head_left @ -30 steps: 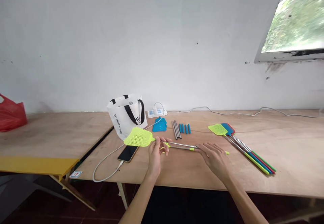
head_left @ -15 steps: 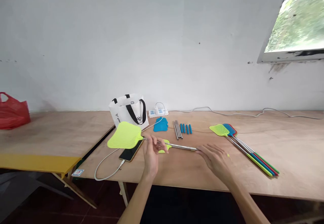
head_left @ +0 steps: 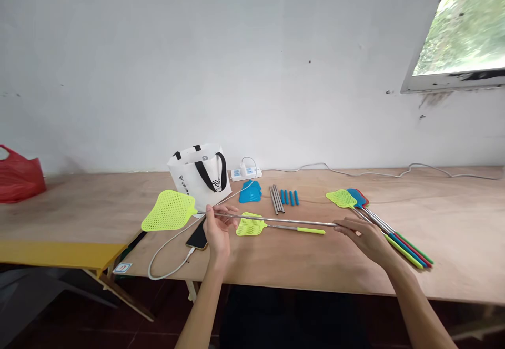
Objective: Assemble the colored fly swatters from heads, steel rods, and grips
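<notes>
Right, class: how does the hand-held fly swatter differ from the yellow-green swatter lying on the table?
The held swatter is raised in the left hand and right hand; the lying swatter rests on the table. The held swatter's rod shows much longer than the lying swatter's. Both have yellow-green perforated heads.

lime-yellow perforated swatter head, silver swatter rod, blue tubes, white tote with black handles, red bag

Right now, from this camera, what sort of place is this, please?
Probably a simple workroom or small assembly area: a plain wooden table, small blue cylinders lying beside loose metal tubes, and a yellow-green fly swatter held above the table.
</notes>
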Tool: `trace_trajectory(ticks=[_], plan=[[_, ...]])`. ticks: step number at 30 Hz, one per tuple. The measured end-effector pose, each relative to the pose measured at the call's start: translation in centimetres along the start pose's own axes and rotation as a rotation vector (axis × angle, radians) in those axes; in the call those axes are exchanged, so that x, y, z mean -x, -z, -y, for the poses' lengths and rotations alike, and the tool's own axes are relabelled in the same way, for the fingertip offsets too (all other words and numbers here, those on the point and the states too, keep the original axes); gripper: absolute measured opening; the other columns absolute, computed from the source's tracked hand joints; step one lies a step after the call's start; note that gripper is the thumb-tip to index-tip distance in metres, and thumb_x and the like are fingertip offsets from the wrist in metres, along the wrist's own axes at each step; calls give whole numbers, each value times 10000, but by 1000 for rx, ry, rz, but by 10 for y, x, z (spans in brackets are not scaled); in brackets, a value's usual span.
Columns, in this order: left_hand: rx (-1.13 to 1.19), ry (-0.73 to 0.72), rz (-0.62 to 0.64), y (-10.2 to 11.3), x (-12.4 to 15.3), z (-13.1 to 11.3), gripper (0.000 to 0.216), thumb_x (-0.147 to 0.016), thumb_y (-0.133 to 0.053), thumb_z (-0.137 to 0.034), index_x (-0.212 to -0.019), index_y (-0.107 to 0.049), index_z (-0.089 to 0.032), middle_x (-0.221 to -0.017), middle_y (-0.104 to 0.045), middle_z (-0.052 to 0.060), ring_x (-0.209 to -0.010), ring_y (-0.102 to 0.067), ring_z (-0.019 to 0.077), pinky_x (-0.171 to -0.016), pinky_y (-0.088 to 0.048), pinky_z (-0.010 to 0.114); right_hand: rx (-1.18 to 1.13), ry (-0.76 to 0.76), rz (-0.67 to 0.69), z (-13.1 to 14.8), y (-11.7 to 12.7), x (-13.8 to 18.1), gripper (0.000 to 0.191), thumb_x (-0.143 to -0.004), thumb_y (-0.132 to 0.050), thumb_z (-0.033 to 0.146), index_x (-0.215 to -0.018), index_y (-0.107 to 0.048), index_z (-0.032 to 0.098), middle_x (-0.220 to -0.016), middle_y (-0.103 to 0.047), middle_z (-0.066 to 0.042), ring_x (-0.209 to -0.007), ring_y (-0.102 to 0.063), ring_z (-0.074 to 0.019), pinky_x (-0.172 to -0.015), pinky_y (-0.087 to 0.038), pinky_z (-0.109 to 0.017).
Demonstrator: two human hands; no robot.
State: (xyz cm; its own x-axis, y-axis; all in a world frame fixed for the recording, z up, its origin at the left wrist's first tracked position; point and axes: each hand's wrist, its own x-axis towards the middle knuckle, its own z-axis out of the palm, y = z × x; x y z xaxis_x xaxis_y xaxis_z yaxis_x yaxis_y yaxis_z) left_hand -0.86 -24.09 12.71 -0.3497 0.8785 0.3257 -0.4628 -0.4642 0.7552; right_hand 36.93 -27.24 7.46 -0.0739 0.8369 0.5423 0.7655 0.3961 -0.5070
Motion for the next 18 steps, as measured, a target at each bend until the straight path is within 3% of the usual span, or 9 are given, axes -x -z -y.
trace_trajectory(ticks=[3,5,8,12,18], plan=[[-69,-24,-10,-10,10,9,526,-898,-595,-658,-792,-639,-144,-776,-759,110,-475,-582,118,-454,-452,226,-41,33,95,16,-7,-2,490,-998,-413,611,-780,-696,276,-637,-663,-14,-622,-644,-200,-608,-513,-316],[-111,29,66,-22,24,18,538,-923,-562,-650,-861,-666,-126,-860,-775,135,-461,-567,101,-454,-444,220,-63,86,137,33,-19,-3,500,-1012,-404,590,-760,-685,263,-638,-657,-17,-605,-625,-187,-586,-479,-293],[-132,169,209,-41,49,32,601,-935,-495,-692,-952,-673,-118,-962,-779,165,-439,-581,113,-427,-447,240,-30,146,113,63,-39,-1,472,-1037,-392,543,-874,-721,246,-745,-713,-43,-650,-653,-175,-599,-443,-262],[-148,225,249,-51,73,43,632,-951,-432,-712,-938,-676,-130,-1033,-773,170,-465,-619,127,-452,-484,261,50,166,47,94,-56,9,424,-1064,-376,472,-987,-726,245,-799,-738,-48,-673,-677,-170,-583,-382,-246],[-195,348,430,-57,102,57,622,-981,-424,-660,-1027,-739,-125,-1023,-760,147,-739,-713,210,-535,-535,267,74,222,1,115,-68,19,424,-1071,-367,398,-851,-691,234,-756,-736,-25,-598,-666,-151,-534,-329,-253]])
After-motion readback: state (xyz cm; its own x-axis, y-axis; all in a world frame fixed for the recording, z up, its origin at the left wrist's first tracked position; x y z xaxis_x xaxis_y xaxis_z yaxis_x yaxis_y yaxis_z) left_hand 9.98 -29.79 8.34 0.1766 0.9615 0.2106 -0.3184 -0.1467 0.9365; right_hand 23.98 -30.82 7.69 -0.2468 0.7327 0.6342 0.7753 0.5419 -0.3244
